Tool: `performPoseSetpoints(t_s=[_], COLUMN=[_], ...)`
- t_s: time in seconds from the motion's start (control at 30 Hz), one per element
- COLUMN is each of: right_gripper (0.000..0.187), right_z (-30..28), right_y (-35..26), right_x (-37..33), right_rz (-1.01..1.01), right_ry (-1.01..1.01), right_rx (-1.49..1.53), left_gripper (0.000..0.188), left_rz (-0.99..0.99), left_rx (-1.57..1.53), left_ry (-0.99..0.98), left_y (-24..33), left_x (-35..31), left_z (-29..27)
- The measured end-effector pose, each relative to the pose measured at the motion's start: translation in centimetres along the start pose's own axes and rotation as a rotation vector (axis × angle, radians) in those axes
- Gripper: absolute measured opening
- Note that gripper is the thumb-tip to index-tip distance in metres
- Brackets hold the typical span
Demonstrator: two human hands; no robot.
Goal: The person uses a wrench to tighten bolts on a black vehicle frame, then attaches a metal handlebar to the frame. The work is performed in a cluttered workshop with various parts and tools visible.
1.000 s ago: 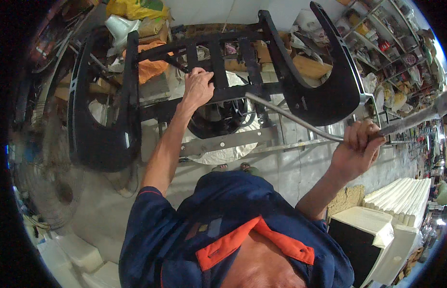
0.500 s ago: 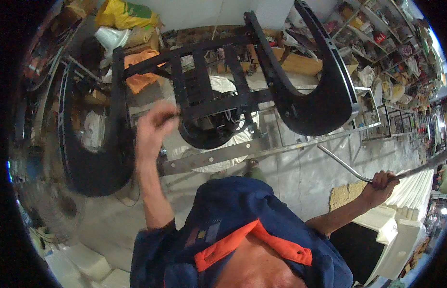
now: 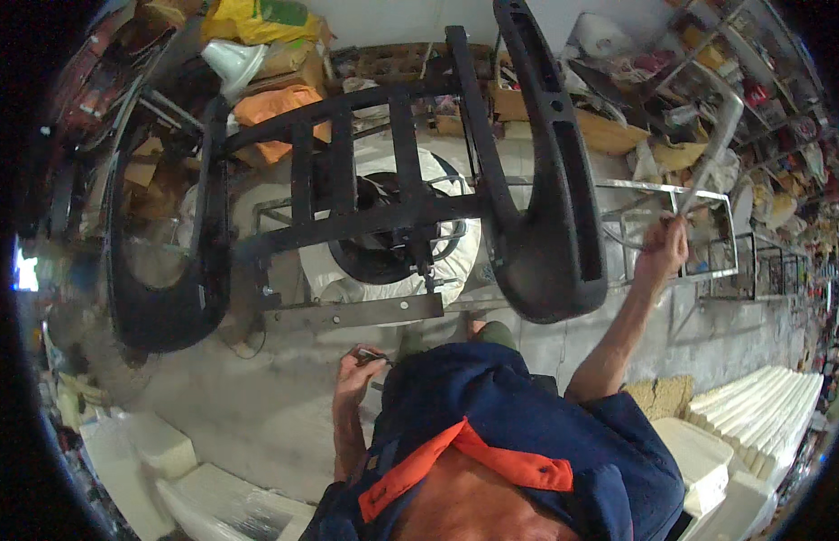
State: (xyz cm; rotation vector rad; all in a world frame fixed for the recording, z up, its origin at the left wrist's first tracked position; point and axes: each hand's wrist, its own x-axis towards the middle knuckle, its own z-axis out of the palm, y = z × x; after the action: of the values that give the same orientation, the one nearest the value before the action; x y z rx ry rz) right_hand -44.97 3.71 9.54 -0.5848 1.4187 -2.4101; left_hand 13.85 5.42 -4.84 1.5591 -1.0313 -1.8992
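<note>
Black slatted frame with U-shaped sides (image 3: 365,223) appears joined, ahead of the person; bent grey metal tube (image 3: 715,149), clasped in right grip (image 3: 667,245), unattached; left grip (image 3: 356,371) contents unclear; remaining work indeterminable.

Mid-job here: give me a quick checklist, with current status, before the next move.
1. Right hand gripping the bent metal tube: ok, fingers closed around it.
2. Both hands free: not ok, the tube occupies the right hand.
3. Left hand away from the black slatted frame: ok, it is near the person's waist, apart from the frame.
4. Small dark item in the left hand identified: cannot tell, too small.
5. Tube clear of the shelves: cannot tell, they overlap in this view and depth is unclear.
</note>
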Motion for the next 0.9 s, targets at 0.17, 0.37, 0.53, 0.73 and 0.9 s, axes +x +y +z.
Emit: performPoseSetpoints(t_s=[0.17, 0.37, 0.53, 0.73, 0.9], right_gripper=[0.029, 0.035, 0.037, 0.037, 0.036], right_z=[6.2, 12.1, 14.1, 15.4, 15.9], right_y=[9.6, 17.4, 20.9, 23.3, 23.3], right_x=[4.6, 6.4, 7.0, 7.1, 7.1], right_rz=[0.219, 0.439, 0.499, 0.563, 0.612], right_ry=[-0.080, -0.171, -0.282, -0.400, -0.404], right_rx=[0.228, 0.305, 0.322, 0.496, 0.545], left_gripper=[0.011, 0.006, 0.011, 0.014, 0.020], left_rz=[0.103, 0.206, 0.137, 0.126, 0.298], left_rx=[-0.515, -0.415, -0.428, -0.476, -0.268], left_ry=[0.075, 0.198, 0.238, 0.286, 0.197], left_y=[0.9, -0.2, -0.2, -3.4, -4.8], left_x=[1.5, 5.0, 4.4, 5.1, 6.5], left_z=[7.9, 11.5, 14.1, 13.5, 11.3])
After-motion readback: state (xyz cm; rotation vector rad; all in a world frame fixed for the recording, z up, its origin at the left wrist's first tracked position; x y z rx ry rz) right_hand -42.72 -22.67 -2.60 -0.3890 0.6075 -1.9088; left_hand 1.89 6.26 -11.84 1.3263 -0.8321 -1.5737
